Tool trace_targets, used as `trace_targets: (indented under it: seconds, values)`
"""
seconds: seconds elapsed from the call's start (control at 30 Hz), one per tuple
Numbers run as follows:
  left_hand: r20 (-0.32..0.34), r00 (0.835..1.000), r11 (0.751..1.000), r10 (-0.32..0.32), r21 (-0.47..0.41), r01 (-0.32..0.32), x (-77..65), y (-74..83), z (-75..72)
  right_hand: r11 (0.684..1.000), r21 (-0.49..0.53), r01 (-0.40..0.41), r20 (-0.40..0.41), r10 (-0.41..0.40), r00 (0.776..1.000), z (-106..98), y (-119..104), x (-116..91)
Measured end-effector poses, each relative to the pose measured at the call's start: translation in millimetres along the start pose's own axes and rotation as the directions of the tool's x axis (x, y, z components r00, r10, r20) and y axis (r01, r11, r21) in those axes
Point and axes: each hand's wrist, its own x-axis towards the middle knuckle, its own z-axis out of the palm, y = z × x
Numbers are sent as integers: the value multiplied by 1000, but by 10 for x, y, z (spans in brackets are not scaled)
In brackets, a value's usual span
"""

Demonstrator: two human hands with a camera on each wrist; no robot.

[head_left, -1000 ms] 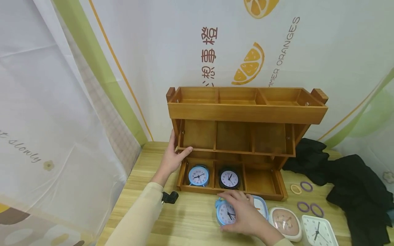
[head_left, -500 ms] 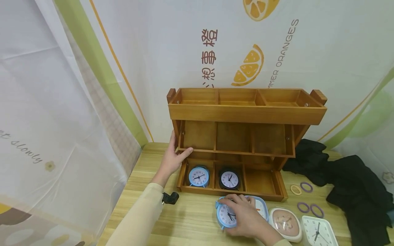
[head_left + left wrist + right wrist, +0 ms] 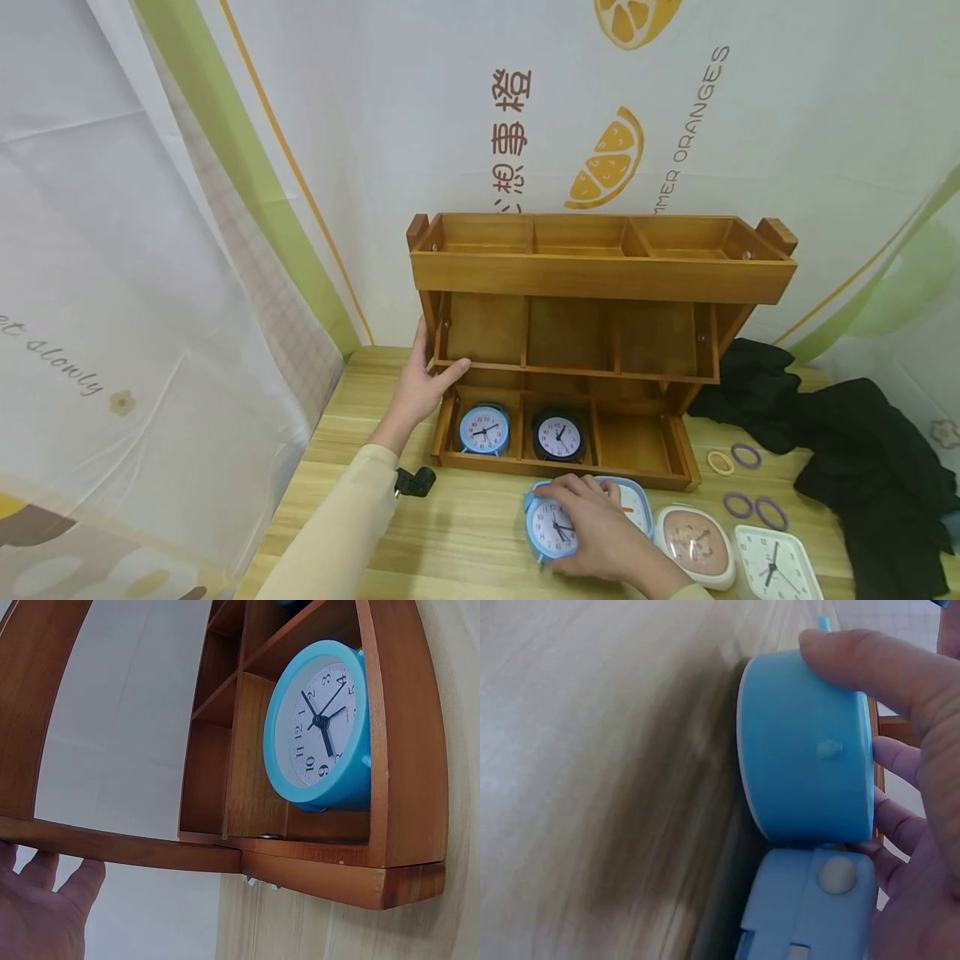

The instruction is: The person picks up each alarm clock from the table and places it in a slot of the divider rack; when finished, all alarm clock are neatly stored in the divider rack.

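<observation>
My right hand point(image 3: 603, 533) holds a light-blue round alarm clock point(image 3: 546, 521) in front of the wooden box, thumb and fingers about its rim. In the right wrist view the clock's blue side point(image 3: 802, 746) shows, thumb tip on it. My left hand point(image 3: 420, 387) rests at the left side of the three-tier wooden box point(image 3: 600, 279), thumb against the middle tray's front edge, fingers straight along the side; in the left wrist view fingertips point(image 3: 84, 881) touch a wooden strut. A blue alarm clock point(image 3: 483, 431) and a black one point(image 3: 559, 437) sit in the lowest tray.
A blue-rimmed clock point(image 3: 633, 504), partly behind my right hand, a cream clock point(image 3: 696, 546) and a white square clock point(image 3: 777, 567) lie in a row at the right. Purple and yellow rings point(image 3: 721, 462) and black cloth point(image 3: 847, 442) lie beyond. A printed curtain point(image 3: 337, 125) hangs behind.
The right thumb has slid slightly along the clock's lower rim, baring more of its dial. My left hand and the box have kept their place.
</observation>
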Motion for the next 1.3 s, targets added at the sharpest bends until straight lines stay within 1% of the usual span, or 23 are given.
trace_targets:
  seconds: [0.1,0.13,0.2,0.33,0.37,0.43,0.5,0.67,0.83,0.97,1.13,1.3]
  values:
    - [0,1000,1000,0,-11,0,3,2,-7,1000,19,12,-1,-12,1000,-40,-16,-4]
    - [3,1000,1000,-11,-9,11,5,11,-12,999,28,15,-4,-15,1000,-64,-26,-3]
    - [13,1000,1000,-21,-13,21,-32,119,-25,999,50,20,-7,-20,1000,-122,-46,1]
    - [9,999,999,-33,9,33,-45,129,-33,995,73,70,-42,-67,997,-251,-73,21]
    - [5,1000,1000,-27,5,27,-48,121,-32,994,69,87,-59,-83,995,-280,-74,27]
    - [-5,1000,1000,-18,7,18,-15,16,-25,991,51,123,-97,-117,988,-333,-74,44]
    - [-5,1000,1000,-13,5,13,-16,17,-27,990,36,134,-125,-129,984,-391,-73,58]
    - [-5,1000,1000,-12,25,12,-16,22,-26,994,39,102,-133,-96,986,-543,-33,91]
    - [-5,1000,1000,-23,20,23,-14,18,-16,997,23,71,-142,-67,988,-655,62,117]
    - [-6,1000,999,-31,16,31,-20,16,-12,998,32,50,-150,-45,988,-676,169,122]
    - [-7,999,999,-39,34,39,-17,10,-2,999,40,27,-173,-20,985,-686,320,121]
    - [-10,999,999,-36,36,36,-13,4,4,999,35,-2,-173,8,985,-741,494,136]
